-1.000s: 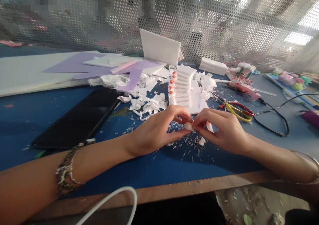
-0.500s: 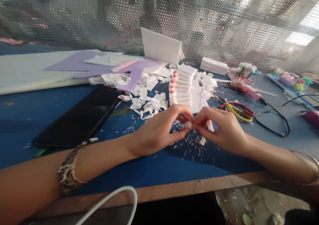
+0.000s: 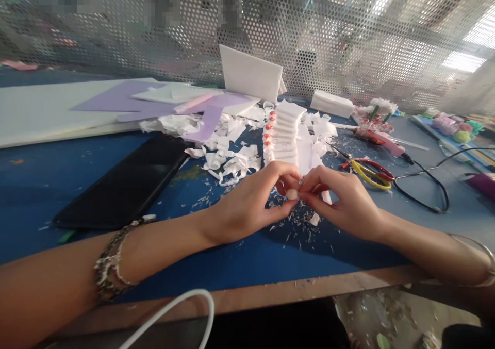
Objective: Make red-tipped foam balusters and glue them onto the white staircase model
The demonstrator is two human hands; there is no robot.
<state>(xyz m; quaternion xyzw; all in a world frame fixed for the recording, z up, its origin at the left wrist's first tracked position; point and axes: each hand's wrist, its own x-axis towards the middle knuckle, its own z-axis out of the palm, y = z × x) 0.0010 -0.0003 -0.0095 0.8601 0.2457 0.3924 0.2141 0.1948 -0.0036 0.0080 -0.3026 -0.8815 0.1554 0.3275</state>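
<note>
A blue desk (image 3: 240,266) fills most of the view, with broad white sheets (image 3: 34,112) on its left. Nearer the person lies a flat black slab (image 3: 124,184), beside the left forearm. Two bare hands meet over the desk at centre right, wrists low, forearms reaching in from both sides. The left hand (image 3: 242,210) is curved, thumb below and forefinger above. The right hand (image 3: 348,204) mirrors it. Just beyond them stands a row of thin white pads (image 3: 284,135) with red spots along its left side; white paper scraps (image 3: 235,163) lie left of that. The smallest thing matters most: a pale, rounded piece (image 3: 292,194), held just above the desk. The left fingers grip it; the tips of the right thumb and forefinger are closed on its right edge. Its material is too small to tell.

For good handling, a light pinch should suit so small a piece: the left fingers steady, the right making small, even adjustments. Forearms low would help stop shaking, and staying above the loose shavings (image 3: 305,230) should avoid picking up specks.
</note>
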